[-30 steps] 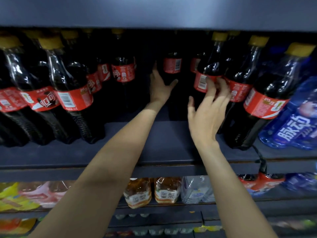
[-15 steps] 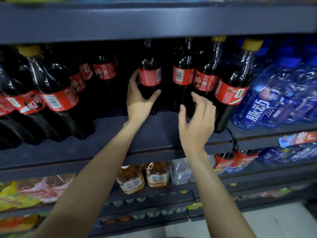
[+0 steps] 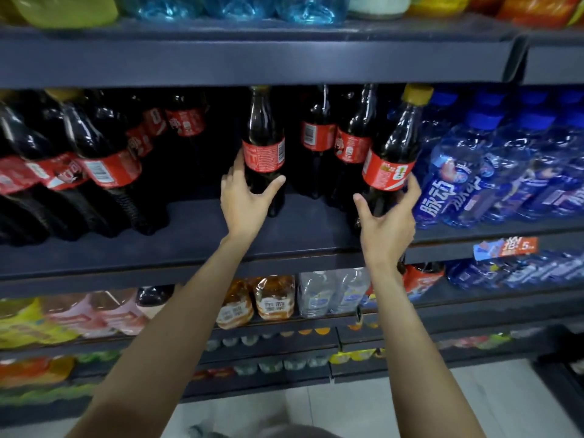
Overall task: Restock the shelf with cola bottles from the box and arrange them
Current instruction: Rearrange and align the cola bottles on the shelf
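Observation:
Cola bottles with red labels stand on a dark shelf (image 3: pixel 196 235). My left hand (image 3: pixel 245 202) grips the lower body of one upright cola bottle (image 3: pixel 264 143) in the middle of the shelf. My right hand (image 3: pixel 387 219) wraps around the base of a second cola bottle (image 3: pixel 393 153) with a yellow cap, which leans to the right at the shelf's front edge. Two more cola bottles (image 3: pixel 317 134) stand between and behind these. A row of several cola bottles (image 3: pixel 104 165) fills the left side. The box is out of view.
Blue drink bottles (image 3: pixel 474 172) crowd the shelf right of the cola. Bare shelf lies between the left row and the held bottles. The upper shelf (image 3: pixel 252 58) hangs close above the caps. Lower shelves hold tea, water and other drinks (image 3: pixel 275 298). A price tag (image 3: pixel 505 246) hangs at right.
My left hand drew its bottle from deep in the shelf toward the front. My right hand left the inner bottle and closed on the front yellow-capped one. The view tilted up.

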